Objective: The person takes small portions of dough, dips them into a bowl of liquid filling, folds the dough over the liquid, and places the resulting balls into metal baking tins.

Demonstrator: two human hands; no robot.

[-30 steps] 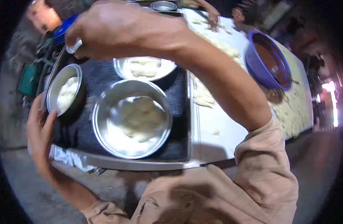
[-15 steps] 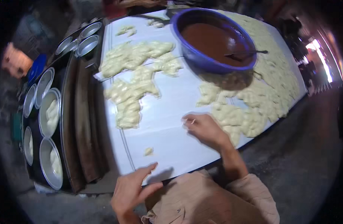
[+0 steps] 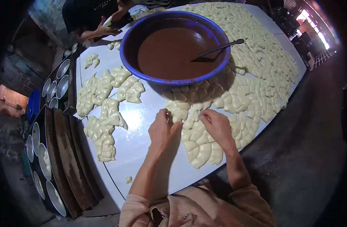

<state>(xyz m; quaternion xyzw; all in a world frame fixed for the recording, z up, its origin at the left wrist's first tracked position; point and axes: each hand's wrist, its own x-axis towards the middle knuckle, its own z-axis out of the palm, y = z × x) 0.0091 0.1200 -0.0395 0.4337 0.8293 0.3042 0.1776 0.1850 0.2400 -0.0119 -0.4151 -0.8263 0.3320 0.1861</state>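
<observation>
Pale dough pieces (image 3: 202,142), pressed side by side into a sheet, lie on the white table in front of me. My left hand (image 3: 162,130) is at the sheet's left edge, thumb and curled fingers closed on the dough. Just to its right, my right hand (image 3: 217,128) pinches dough between thumb and fingertips. Small lumps (image 3: 189,122) sit between the two hands; what lies under the fingertips is partly hidden. Behind the hands stands a large blue basin (image 3: 169,81) of brown liquid (image 3: 166,53), with a dark-handled utensil (image 3: 219,48) leaning on its rim.
More dough (image 3: 101,132) lies to the left, with a small scrap (image 3: 129,179) near the front. Round metal pans (image 3: 55,198), some holding dough, stand in dark trays at the left. A co-worker's hands (image 3: 105,28) hold something pale at the far left. Dough (image 3: 256,56) covers the table's far right.
Both hands have reached forward to the dough below the basin, the left one moving up from the table's near edge. My view has shifted, and a co-worker now shows at the far left.
</observation>
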